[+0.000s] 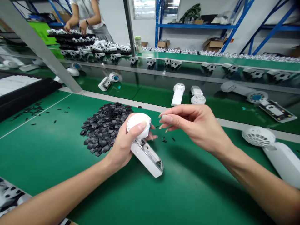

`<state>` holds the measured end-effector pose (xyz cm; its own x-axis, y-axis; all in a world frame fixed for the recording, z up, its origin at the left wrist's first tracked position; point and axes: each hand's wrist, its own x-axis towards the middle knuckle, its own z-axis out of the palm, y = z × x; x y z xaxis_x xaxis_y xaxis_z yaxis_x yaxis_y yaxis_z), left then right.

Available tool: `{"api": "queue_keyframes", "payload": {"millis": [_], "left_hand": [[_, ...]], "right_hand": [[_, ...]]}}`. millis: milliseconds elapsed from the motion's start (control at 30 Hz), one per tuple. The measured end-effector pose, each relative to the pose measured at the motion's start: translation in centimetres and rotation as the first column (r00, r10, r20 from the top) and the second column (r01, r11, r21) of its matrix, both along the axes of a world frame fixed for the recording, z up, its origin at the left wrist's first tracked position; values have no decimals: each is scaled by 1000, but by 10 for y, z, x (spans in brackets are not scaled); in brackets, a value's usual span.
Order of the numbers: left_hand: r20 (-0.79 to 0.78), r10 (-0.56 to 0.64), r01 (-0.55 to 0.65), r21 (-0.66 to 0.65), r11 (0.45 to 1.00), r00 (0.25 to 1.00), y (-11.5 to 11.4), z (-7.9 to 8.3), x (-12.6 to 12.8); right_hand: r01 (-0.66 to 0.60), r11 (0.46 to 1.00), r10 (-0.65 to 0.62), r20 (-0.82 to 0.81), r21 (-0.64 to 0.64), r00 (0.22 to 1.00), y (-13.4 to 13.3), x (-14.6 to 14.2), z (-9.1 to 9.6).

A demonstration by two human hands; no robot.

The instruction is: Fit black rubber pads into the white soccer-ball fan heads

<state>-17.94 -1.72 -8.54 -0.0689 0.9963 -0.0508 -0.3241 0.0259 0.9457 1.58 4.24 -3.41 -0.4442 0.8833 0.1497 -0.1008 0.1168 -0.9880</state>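
Observation:
My left hand [123, 145] is closed round the head of a white handheld fan [146, 159]. The fan's handle slants down to the right, its side open with inner parts showing. To the right of the fan head, my right hand [195, 125] is raised with thumb and fingertips pinched together. Whatever may be between those fingertips is too small to make out. A heap of small black plastic pieces [103, 128] lies just left of the fan. A few tiny black parts [164, 139] are on the green table [70, 175] below my right fingertips.
Another white fan [260, 137] lies at the right. Beyond the table edge, several fans [178, 93] rest on a dark green belt [140, 90]. Football-patterned pieces [151, 62] line the ledge behind. A person [87, 15] handles stacked trays at the back left. A grey post [44, 47] slants across the left.

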Motion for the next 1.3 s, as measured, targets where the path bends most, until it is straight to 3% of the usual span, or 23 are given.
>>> {"api": "queue_keyframes", "payload": {"millis": [100, 233, 400, 600, 767, 1133, 1300], "left_hand": [[-86, 43, -37, 61, 997, 995, -2, 0, -6], [-264, 153, -105, 190, 976, 952, -8, -1, -10], [-336, 263, -146, 336, 931, 904, -13, 1, -7], [-349, 326, -185, 380, 906, 878, -18, 8, 0], [-330, 374, -218, 424, 879, 867, -22, 5, 3], [-412, 427, -140, 567, 812, 805, -22, 2, -5], [-381, 389, -111, 579, 808, 839, -20, 8, -5]], "right_hand": [[33, 998, -31, -36, 46, 999, -11, -9, 0], [-28, 989, 8, -134, -144, 991, -21, -19, -4], [-104, 937, 42, -186, -334, 982, -29, -24, -8], [15, 985, -21, -36, -170, 999, -37, -29, -15], [22, 995, -17, 51, -92, 999, -44, -32, -11], [-27, 985, 38, 58, -168, 998, -53, -25, -1], [-18, 990, 31, 89, -137, 996, -55, -23, 1]]}}
